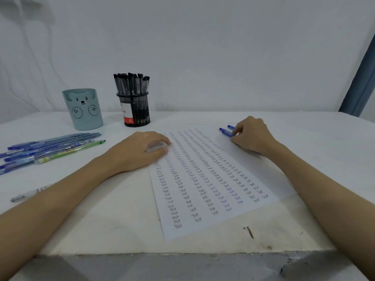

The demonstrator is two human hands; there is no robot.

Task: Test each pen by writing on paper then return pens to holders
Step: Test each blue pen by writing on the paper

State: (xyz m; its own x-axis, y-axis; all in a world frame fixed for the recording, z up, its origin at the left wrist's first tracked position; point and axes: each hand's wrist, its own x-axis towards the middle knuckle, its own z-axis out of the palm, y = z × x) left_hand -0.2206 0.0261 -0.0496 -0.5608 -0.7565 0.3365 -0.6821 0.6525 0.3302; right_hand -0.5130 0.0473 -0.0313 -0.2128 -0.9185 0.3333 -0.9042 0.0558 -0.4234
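Blue pens (226, 131) are lying at the right middle of the frame, on the top right corner of the paper (205, 183), and the right hand (252, 135) is curling its fingers round them to pick one up. The left hand (138, 152) is resting on the left edge of the paper with fingers loosely bent, and whether it is holding anything is too blurry to tell. I think the best way is pinching just one pen near its middle, while the left hand is keeping the paper from sliding. The paper is nearly full of rows of "Test", so a bare spot is needed. At the left, a bunch of pens (50, 149) is lying on the table (113, 209). The bear holder (82, 109) and the black mesh holder (134, 109), packed with black pens, are standing behind, well apart from the right hand.
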